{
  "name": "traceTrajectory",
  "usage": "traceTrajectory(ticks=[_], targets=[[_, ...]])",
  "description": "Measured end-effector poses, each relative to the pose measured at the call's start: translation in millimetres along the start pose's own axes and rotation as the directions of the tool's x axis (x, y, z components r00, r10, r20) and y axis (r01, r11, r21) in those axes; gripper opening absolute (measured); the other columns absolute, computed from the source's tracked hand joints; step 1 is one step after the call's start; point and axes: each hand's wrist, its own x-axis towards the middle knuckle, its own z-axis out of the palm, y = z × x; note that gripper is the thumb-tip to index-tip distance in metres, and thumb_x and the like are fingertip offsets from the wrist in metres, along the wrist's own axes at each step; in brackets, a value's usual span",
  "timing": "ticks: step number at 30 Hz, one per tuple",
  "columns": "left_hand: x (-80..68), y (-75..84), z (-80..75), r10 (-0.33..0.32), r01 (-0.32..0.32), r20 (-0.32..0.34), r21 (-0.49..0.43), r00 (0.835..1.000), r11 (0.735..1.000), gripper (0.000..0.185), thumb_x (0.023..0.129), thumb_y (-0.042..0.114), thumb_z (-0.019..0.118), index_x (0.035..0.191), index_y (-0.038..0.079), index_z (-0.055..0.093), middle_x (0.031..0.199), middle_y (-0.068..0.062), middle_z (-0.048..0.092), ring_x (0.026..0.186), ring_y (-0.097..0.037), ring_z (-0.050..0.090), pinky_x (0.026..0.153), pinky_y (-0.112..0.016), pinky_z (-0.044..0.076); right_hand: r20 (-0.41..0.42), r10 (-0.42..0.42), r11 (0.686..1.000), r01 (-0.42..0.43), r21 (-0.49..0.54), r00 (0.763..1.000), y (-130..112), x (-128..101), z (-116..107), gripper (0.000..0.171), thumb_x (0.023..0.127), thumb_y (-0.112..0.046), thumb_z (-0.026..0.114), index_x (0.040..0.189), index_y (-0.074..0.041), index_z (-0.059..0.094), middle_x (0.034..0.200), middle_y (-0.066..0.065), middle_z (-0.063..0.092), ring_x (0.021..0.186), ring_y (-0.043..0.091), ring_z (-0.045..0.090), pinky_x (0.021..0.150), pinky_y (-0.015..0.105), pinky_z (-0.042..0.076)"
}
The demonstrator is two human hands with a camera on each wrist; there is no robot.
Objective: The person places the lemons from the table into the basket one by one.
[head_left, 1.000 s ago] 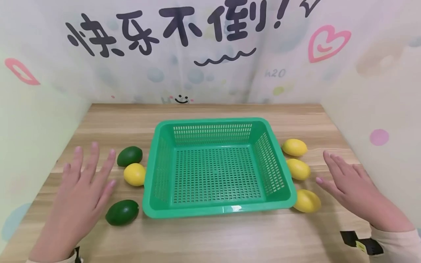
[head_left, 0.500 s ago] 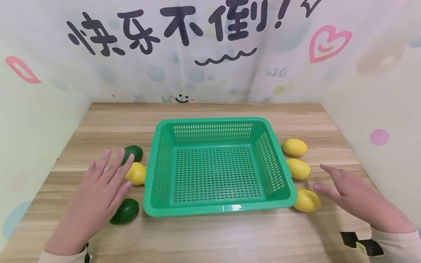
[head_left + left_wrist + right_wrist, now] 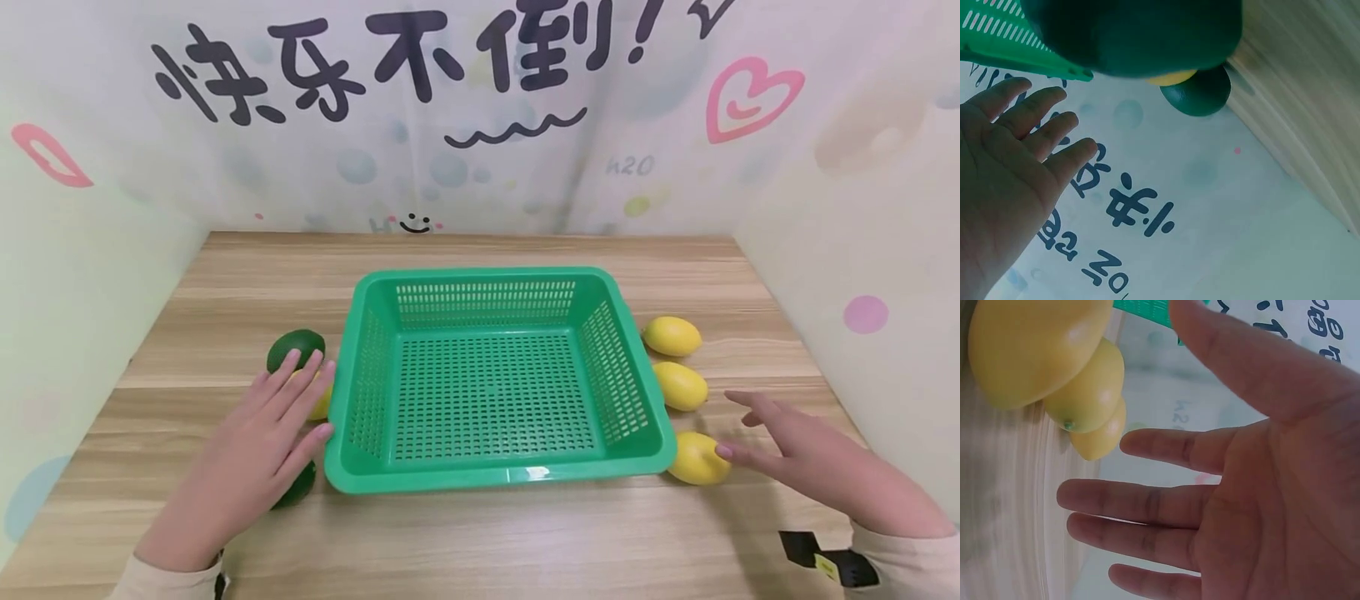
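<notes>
A green slotted basket (image 3: pixel 487 480) sits empty in the middle of the wooden table. My left hand (image 3: pixel 288 408) is flat with straight fingers, just left of the basket. It lies over a yellow lemon (image 3: pixel 324 402) and half hides the near green lime (image 3: pixel 298 487); I cannot tell if it touches them. A second lime (image 3: pixel 294 345) lies beyond the fingertips. In the left wrist view the palm (image 3: pixel 1004 187) is spread below the near lime (image 3: pixel 1135 31). My right hand (image 3: pixel 776 443) is spread, thumb tip right beside the nearest lemon (image 3: pixel 696 460). It holds nothing.
Two more lemons (image 3: pixel 680 386) (image 3: pixel 671 335) lie in a row along the basket's right side. Patterned cloth walls (image 3: pixel 480 125) close in the back and both sides of the table (image 3: pixel 480 542). A black clip (image 3: pixel 825 560) sits by my right sleeve.
My left hand has slid right and forward, now covering the yellow lemon and part of the near lime. My right hand has dropped slightly towards the nearest lemon.
</notes>
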Motion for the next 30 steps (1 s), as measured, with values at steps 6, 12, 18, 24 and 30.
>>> traceTrajectory(ticks=[6,12,18,24,30], targets=[[2.7,4.6,3.8,0.018,-0.018,-0.018,-0.01,1.0,1.0,0.062,0.109,0.039,0.048,0.158,0.002,0.038,0.163,-0.016,0.036,0.156,-0.033,0.02,0.127,-0.036,0.005,0.015,-0.03,0.999,0.029,0.02,0.999,-0.8,0.6,4.3,0.081,0.091,-0.048,0.077,0.147,0.002,0.045,0.12,0.018,0.068,0.099,0.035,0.069,0.078,0.055,0.056],[5.4,8.0,6.0,0.032,-0.034,-0.064,-0.026,0.997,0.999,0.057,0.11,0.039,0.046,0.156,0.004,0.044,0.159,-0.016,0.044,0.153,-0.035,0.028,0.127,-0.035,0.009,0.029,-0.074,0.997,0.073,0.018,0.997,-2.0,3.9,8.7,0.079,0.087,-0.05,0.079,0.145,-0.006,0.049,0.115,0.011,0.07,0.086,0.019,0.067,0.072,0.044,0.055],[6.9,11.0,10.0,0.014,-0.021,-0.082,-0.075,0.997,0.997,0.056,0.108,0.035,0.052,0.154,0.003,0.046,0.154,-0.017,0.05,0.152,-0.034,0.03,0.127,-0.032,0.011,0.062,-0.083,0.996,0.081,0.029,0.995,-1.2,6.0,11.3,0.078,0.085,-0.051,0.08,0.144,-0.009,0.052,0.111,0.007,0.071,0.084,0.017,0.065,0.07,0.041,0.053],[8.6,13.4,8.2,-0.011,0.004,-0.071,-0.099,0.997,0.995,0.064,0.105,0.042,0.057,0.155,0.003,0.045,0.161,-0.015,0.041,0.153,-0.034,0.027,0.126,-0.03,0.01,0.069,-0.113,0.994,0.112,0.022,0.991,-1.1,8.7,13.7,0.076,0.083,-0.053,0.081,0.142,-0.011,0.054,0.108,0.002,0.071,0.085,0.015,0.064,0.069,0.038,0.052],[8.9,13.5,8.9,-0.019,0.011,-0.071,-0.111,0.997,0.994,0.066,0.103,0.04,0.061,0.154,0.001,0.046,0.162,-0.015,0.039,0.154,-0.033,0.027,0.126,-0.029,0.01,0.048,-0.196,0.981,0.196,-0.004,0.979,-2.7,13.7,16.4,0.064,0.083,-0.056,0.08,0.134,-0.02,0.064,0.108,-0.008,0.072,0.096,0.02,0.069,0.073,0.037,0.055]])
